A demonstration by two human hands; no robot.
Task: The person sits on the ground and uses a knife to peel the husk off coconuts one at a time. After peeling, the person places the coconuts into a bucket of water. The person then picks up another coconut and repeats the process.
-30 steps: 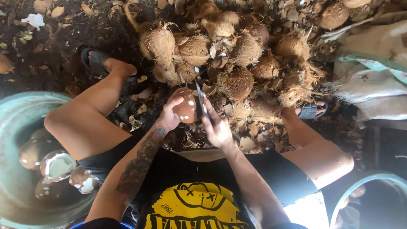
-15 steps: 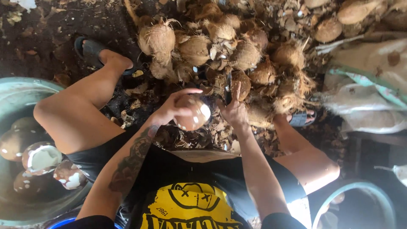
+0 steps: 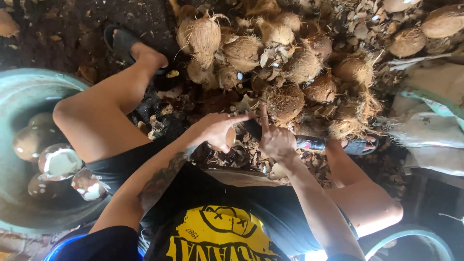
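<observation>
My left hand [image 3: 215, 129] is curled around a small peeled coconut [image 3: 230, 138], of which only a tan sliver shows past the fingers. My right hand [image 3: 276, 141] sits right beside it, gripping a dark knife [image 3: 252, 128] with the index finger stretched up along it. The blade lies between the two hands, against the coconut. Both hands hover over shell chips between my bent knees.
A heap of fibrous brown coconuts [image 3: 285, 100] fills the ground ahead. A large teal basin [image 3: 19, 79] at left holds several peeled and split coconuts. Pale sacks [image 3: 430, 125] lie at right, and another basin rim [image 3: 411, 239] shows bottom right. My sandalled feet [image 3: 124, 42] flank the heap.
The coconut, earlier facing the camera in my left hand, is now mostly covered by the fingers. The knife blade that pointed up has come down between the hands.
</observation>
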